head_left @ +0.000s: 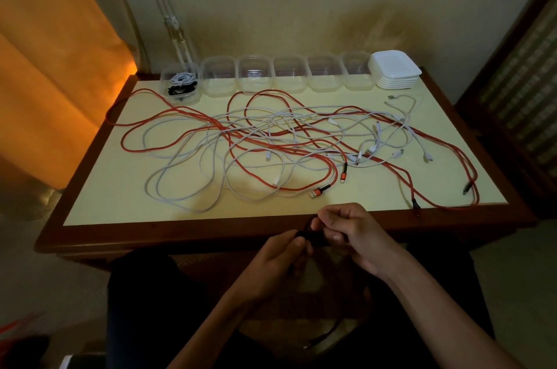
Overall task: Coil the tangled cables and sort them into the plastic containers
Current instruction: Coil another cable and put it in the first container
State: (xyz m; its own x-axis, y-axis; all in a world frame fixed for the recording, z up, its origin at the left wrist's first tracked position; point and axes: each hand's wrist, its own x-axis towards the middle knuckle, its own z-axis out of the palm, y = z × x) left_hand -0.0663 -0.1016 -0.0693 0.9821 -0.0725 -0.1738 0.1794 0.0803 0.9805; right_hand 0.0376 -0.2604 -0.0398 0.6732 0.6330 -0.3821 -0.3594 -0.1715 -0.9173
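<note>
Both hands meet just off the near edge of the table (90,212), low over the lap, likely because winding goes easier with the cable held free in the air than dragged through the tangle. The left hand (271,266) has its fingers curled around a dark cable (313,240), and the right hand (352,233) pinches the same bundle from the other side, fingers bent close on it; a loose tail (328,335) hangs down between the knees (too dim to tell its plug). Judging by this, the step in hand is coiling one dark cable. The rest of the job lies spread across the table: red cables (187,115) and white cables (180,194) looped over one another from left to right, plugs scattered toward the right. Along the far edge stands a row of clear plastic containers (256,76), set out open and side by side so each sort gets its own. Only the far-left container (180,82) holds anything, a white coil and a black one. The stack of white lids (394,70) waits at the far right, kept aside until the containers are filled.
</note>
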